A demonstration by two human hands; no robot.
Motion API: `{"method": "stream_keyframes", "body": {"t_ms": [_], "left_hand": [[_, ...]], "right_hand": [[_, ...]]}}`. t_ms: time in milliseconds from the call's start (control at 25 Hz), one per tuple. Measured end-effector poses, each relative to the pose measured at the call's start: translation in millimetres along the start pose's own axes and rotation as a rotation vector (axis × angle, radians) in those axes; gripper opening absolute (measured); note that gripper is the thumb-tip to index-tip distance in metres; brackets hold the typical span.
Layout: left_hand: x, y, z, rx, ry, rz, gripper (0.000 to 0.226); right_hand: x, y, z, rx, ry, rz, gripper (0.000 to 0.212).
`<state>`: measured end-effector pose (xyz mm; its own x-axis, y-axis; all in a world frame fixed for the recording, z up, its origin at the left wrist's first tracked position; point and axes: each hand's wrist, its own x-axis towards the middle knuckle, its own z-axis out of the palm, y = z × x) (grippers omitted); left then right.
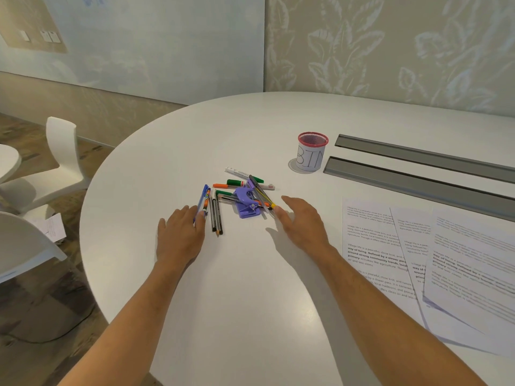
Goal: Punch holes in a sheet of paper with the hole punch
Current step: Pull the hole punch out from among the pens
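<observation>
1. Head view, hands: the left hand [180, 235] lies flat and open on the table [250, 302], its fingertips touching the near ends of two blue pens [203, 203]; it grips nothing. The right hand [302, 222] hovers open with fingers spread, holding nothing, its fingertips just beside a loose pile of markers and pencils [245, 186].
2. Head view, task things: the purple hole punch [246, 203] sits between the two hands, just beyond the fingertips, with pens lying across and against it. Printed sheets of paper [418, 257] lie fanned out to the right of the right forearm, well apart from the punch.
3. Head view, other things: a red-rimmed mesh cup [312, 153] stands beyond the right hand.
4. Step in hand: by my judgement the task is at its start, with the reach for the punch under way and no sheet yet taken.
5. Next move: it calls for lifting the punch clear of the pens tangled over it, then drawing one sheet off the stack.
</observation>
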<state>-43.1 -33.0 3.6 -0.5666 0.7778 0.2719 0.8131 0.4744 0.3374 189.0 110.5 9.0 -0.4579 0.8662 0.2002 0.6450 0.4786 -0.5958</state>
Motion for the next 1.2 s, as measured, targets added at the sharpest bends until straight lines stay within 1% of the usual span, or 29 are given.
{"method": "stream_keyframes", "body": {"t_ms": [80,160,280,400,640,720,840,1080,1200], "left_hand": [[1.9,0.2,2.1,0.027,-0.078,0.009,0.044],[4.4,-2.7,4.6,0.031,-0.112,0.014,0.049],[5.8,-4.4,6.2,0.043,-0.128,0.025,0.05],[5.1,-4.5,6.2,0.06,-0.125,0.035,0.048],[4.4,-3.2,3.8,0.073,-0.119,0.054,0.046],[3.7,-3.2,3.6,0.07,-0.121,0.054,0.048],[3.8,-3.6,4.0,0.066,-0.119,0.053,0.049],[4.6,-5.1,5.3,0.103,-0.112,0.055,0.046],[4.3,-4.8,5.0,0.109,-0.112,0.053,0.046]], "right_hand": [[9.3,-13.4,0.6,-0.021,-0.028,-0.035,0.048],[17.1,-25.0,1.3,-0.07,-0.073,-0.078,0.04],[23.3,-34.6,3.6,-0.17,-0.133,-0.112,0.03],[25.9,-37.6,7.3,-0.25,-0.153,-0.127,0.03],[26.4,-32.9,6.8,-0.302,-0.073,-0.11,0.028],[26.6,-29.5,4.9,-0.275,-0.049,-0.099,0.027],[24.4,-21.0,0.2,-0.212,0.002,-0.067,0.03],[12.7,-1.2,-8.8,-0.265,0.103,0.003,0.025],[9.2,1.3,-9.2,-0.285,0.111,-0.004,0.023]]}}
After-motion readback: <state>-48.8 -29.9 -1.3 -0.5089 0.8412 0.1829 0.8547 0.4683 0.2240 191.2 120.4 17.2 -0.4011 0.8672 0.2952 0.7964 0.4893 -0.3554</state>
